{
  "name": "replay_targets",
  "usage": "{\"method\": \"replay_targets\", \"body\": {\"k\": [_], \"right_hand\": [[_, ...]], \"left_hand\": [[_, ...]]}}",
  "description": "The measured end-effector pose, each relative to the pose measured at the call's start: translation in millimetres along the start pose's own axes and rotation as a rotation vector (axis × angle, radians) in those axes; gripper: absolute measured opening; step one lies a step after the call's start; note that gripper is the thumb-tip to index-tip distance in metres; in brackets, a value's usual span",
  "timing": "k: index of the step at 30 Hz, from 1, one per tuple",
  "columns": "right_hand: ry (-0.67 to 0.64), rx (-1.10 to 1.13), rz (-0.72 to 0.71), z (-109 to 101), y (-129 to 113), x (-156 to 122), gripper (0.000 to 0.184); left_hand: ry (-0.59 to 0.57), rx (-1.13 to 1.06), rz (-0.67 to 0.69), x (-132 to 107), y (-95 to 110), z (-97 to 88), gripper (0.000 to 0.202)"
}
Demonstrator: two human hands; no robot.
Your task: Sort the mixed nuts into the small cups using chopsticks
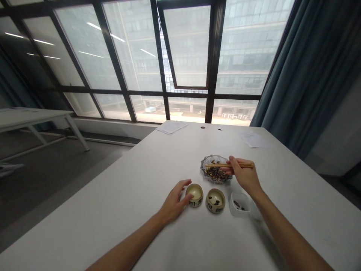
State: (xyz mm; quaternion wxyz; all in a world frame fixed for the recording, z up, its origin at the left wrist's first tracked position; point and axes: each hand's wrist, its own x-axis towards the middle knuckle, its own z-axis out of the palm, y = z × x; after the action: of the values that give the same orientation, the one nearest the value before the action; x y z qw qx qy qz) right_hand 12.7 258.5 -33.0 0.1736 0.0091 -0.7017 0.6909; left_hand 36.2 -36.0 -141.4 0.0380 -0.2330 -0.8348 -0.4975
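Right hand (pixel 244 176): closed, gripping chopsticks (pixel 220 165)
Left hand (pixel 175 202): half-open, touching cup (pixel 197 201)
Glass bowl (pixel 203 168): showing scalloped rim
Table (pixel 132 210): stretching leftward

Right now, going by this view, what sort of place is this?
Probably an office or meeting room: there are plain white tables, a wall of large windows with dark frames, and loose papers on the nearer table.
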Motion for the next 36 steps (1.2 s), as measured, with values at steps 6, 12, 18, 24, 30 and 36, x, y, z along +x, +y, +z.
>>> {"method": "replay_targets", "body": {"k": [6, 12, 18, 24, 30, 36], "right_hand": [[-0.056, -0.070, 0.006, -9, -40, -45, 0.045], [-0.304, -0.128, 0.095, 2, -36, -81, 0.049], [-0.410, -0.175, 0.117, 9, -21, -84, 0.048], [-0.322, -0.135, 0.082, -1, -27, -85, 0.045], [-0.044, -0.129, -0.025, -31, -45, -66, 0.049], [0.221, -0.147, -0.136, -60, -25, -24, 0.054]], "left_hand": [[-0.086, 0.156, 0.009, -1, 1, 3.9, 0.089], [-0.055, 0.182, 0.052, -1, 10, 3.8, 0.078], [-0.061, 0.205, 0.059, 0, 15, 3.0, 0.073], [-0.058, 0.199, 0.073, 1, 12, 5.1, 0.074], [-0.069, 0.216, 0.066, 2, 11, 4.7, 0.074], [-0.057, 0.206, 0.063, 3, 11, 4.2, 0.070]]}}
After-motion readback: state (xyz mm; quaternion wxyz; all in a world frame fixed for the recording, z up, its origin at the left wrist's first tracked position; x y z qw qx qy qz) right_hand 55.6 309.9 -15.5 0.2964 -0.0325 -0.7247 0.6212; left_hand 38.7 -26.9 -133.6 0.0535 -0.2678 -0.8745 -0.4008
